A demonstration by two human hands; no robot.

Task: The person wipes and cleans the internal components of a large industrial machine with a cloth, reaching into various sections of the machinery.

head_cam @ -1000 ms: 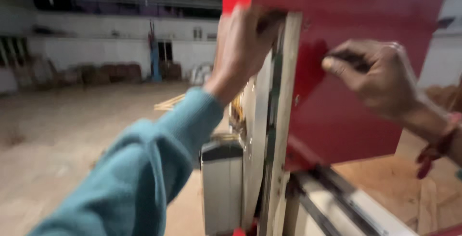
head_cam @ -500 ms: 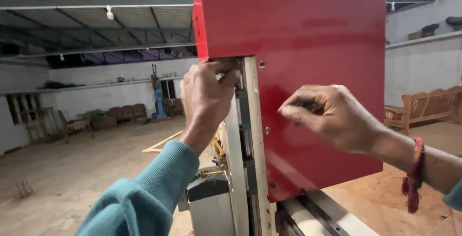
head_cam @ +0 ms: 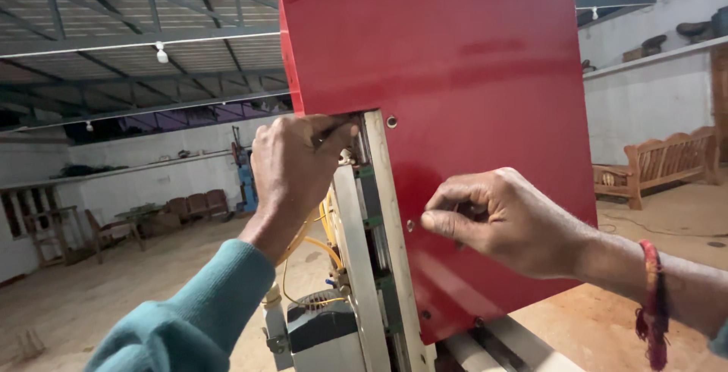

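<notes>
At nine o'clock of the view, chairs and tables [head_cam: 114, 224] are standing along a far white wall, under a metal roof with a hanging bulb [head_cam: 161, 55]. A blue machine [head_cam: 244, 171] is standing a little further right, well behind the hands.

The left hand [head_cam: 296, 163], coming out of a teal sleeve [head_cam: 189, 319] that is rising from seven o'clock, is closing its fingers around the left edge of the red panel [head_cam: 455, 76], right at the notch cut into that edge; it is gripping the metal firmly, with no gap showing. Just below it, at six o'clock, yellow wires [head_cam: 307, 247] are looping down to a grey motor housing [head_cam: 318, 326], and a pale upright rail [head_cam: 371, 251] is running beside the panel's edge.

The red panel is standing upright, filling the view from twelve to four o'clock.

The right hand [head_cam: 500, 220], entering from four o'clock with a red thread band [head_cam: 652, 304] on its wrist, is pinching its thumb and forefinger together against the panel's face beside a small hole; what it is pinching, I cannot tell.

A wooden bench [head_cam: 667, 163] is sitting at three o'clock by the wall.
</notes>
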